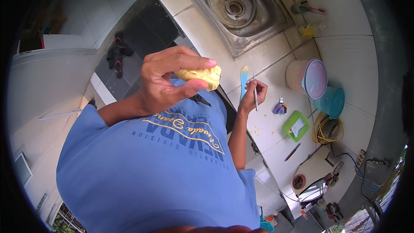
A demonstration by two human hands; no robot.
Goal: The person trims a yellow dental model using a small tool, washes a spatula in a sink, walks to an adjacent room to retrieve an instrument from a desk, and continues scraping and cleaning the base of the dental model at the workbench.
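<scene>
My left hand [166,75] pinches a pale yellow, lumpy, soft-looking piece [199,75] between thumb and fingers, raised in front of my chest. A small dark, shiny bit shows at its right end; what it is made of I cannot tell. Over the counter, my right hand [253,97] is closed around a thin silver metal tool [256,102], held roughly upright in the picture. Just beside that hand lies a light blue spatula [244,80] with a yellowish tip. To the right of the hand sits a small blue-and-silver object [280,106], its kind unclear.
A steel sink [276,15] with a hose in it lies at the top. Along the wall stand a lidded tub [316,81], a teal container [334,102] and a coiled yellow cable [320,129]. A green basket [287,125] and a dark stick-like tool [293,152] rest nearer me.
</scene>
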